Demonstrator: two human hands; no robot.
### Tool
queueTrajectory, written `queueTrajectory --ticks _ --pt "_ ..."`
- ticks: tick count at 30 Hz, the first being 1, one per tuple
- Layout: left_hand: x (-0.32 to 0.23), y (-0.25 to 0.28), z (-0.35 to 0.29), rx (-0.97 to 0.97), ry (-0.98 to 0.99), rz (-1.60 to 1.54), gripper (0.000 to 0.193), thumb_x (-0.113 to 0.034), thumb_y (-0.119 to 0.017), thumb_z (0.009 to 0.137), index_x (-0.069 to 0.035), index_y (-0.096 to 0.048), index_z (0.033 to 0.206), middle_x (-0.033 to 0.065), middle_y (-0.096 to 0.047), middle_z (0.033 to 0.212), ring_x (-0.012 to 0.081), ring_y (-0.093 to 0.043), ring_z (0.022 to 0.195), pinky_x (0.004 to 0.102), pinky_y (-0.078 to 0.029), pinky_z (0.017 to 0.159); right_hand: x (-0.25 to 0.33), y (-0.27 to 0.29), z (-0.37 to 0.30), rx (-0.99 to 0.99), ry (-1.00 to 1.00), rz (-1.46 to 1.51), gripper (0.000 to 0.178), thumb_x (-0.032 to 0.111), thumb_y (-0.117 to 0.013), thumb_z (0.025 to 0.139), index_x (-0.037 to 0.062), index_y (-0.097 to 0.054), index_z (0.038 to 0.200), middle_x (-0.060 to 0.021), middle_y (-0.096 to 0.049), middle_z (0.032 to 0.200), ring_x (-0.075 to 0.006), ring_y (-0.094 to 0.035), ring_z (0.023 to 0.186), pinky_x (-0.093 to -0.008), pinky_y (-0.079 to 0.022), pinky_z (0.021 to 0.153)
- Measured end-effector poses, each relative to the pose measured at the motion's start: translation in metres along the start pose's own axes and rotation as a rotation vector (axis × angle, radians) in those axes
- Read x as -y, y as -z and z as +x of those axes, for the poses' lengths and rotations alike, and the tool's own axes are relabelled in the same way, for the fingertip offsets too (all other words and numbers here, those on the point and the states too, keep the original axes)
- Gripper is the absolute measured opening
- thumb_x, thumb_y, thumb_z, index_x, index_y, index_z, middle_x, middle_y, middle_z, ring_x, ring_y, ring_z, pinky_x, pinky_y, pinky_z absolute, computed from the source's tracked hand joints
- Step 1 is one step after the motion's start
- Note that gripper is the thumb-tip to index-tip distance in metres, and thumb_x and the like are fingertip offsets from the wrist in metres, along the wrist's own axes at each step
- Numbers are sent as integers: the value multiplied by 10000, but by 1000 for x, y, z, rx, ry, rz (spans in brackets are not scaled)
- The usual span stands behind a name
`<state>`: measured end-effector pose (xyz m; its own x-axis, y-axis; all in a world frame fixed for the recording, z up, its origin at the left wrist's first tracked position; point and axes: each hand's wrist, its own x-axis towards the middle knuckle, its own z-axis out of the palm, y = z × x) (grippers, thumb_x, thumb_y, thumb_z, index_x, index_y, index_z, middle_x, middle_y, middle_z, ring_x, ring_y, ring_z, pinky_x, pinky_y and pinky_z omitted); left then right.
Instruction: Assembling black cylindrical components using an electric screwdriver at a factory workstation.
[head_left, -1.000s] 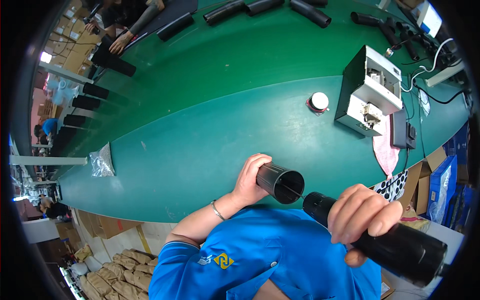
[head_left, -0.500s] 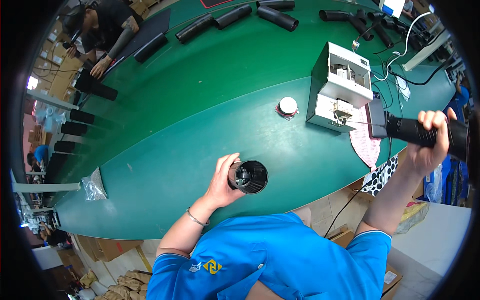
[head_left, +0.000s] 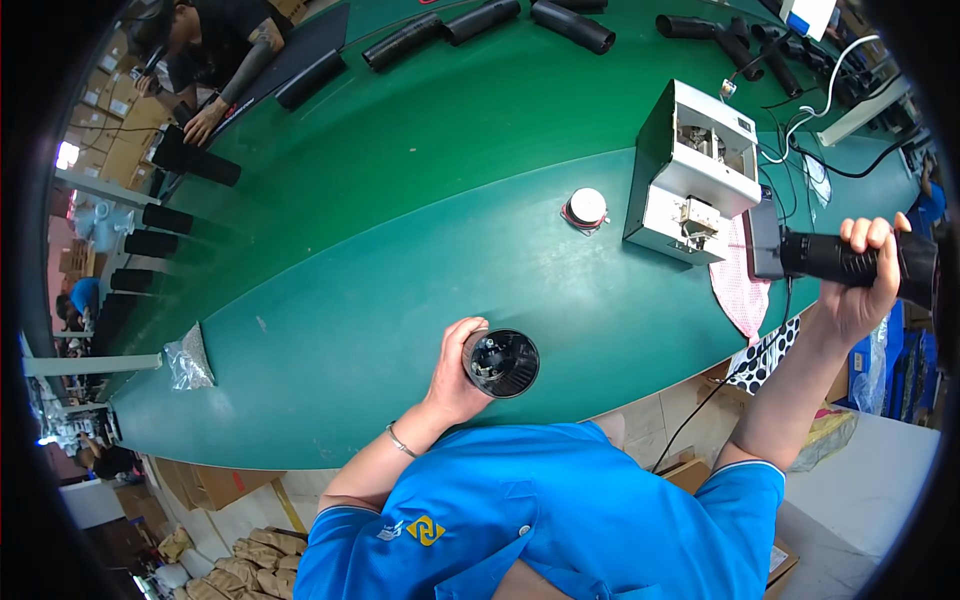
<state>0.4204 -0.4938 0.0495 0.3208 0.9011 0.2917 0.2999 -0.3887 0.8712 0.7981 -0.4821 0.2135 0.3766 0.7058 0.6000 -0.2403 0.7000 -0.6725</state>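
Note:
My left hand [head_left: 455, 380] is wrapped round the side of a black cylindrical housing [head_left: 528, 378], close to the table's front edge. The housing's open end faces up, and small parts show inside it. At the right, my right hand [head_left: 860, 290] grips a black electric screwdriver [head_left: 815, 257], held nearly level. Its thin bit points left to the front of a white box-shaped screw feeder [head_left: 690, 190]; whether a screw sits on the bit is too small to tell. A round white part with a red rim [head_left: 587, 208] lies left of the feeder.
Several black tubes [head_left: 572, 28] lie along the far side of the green table [head_left: 400, 300]. A bag of small pieces [head_left: 188, 360] rests at the left. A pink cloth [head_left: 738, 300] and cables lie by the feeder. A co-worker [head_left: 225, 60] handles a black tube at far left.
The view has shifted slightly, so the table things appear a little further right. The black housing is turned more upright toward me. My right hand still holds the screwdriver by the feeder.

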Motion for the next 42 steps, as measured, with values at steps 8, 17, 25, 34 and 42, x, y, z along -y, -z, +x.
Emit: queueTrajectory --ticks 8,17,25,34,42 --pt "5 5 -8 -7 -61 19 670 22 -686 541 -14 -355 1123 131 -427 1084 249 -447 960 319 -384 822 -12 -8 6 19 11 -185 318 62 -449 797 4 -368 1099 -70 -443 764 -132 -423 645 -253 -344 669" --pt "-1 11 -11 -48 -25 115 699 -4 -692 531 -15 -342 1137 149 -411 1098 278 -456 954 335 -389 829 15 -25 -17 74 -6 50 292 48 -432 799 3 -378 1083 -64 -429 756 -122 -391 641 -244 -322 640" --pt "-3 9 -10 -5 -86 124 700 0 -694 521 -19 -349 1130 150 -414 1096 282 -457 958 338 -391 829 -4 -19 -12 -16 90 -249 276 42 -437 791 7 -410 1063 -79 -453 767 -138 -437 658 -275 -349 668" --pt "-4 5 -12 1 -74 126 693 8 -697 512 -26 -357 1115 144 -427 1071 278 -462 941 331 -400 807 6 -8 -9 17 107 -165 286 52 -440 798 7 -398 1078 -81 -457 765 -139 -445 657 -270 -355 679" --pt "-9 4 -15 -16 -77 133 687 6 -696 512 -29 -360 1111 141 -432 1060 278 -464 932 331 -399 802 -4 -12 -8 20 66 -234 295 54 -436 801 9 -384 1088 -76 -453 767 -137 -442 654 -261 -350 667"
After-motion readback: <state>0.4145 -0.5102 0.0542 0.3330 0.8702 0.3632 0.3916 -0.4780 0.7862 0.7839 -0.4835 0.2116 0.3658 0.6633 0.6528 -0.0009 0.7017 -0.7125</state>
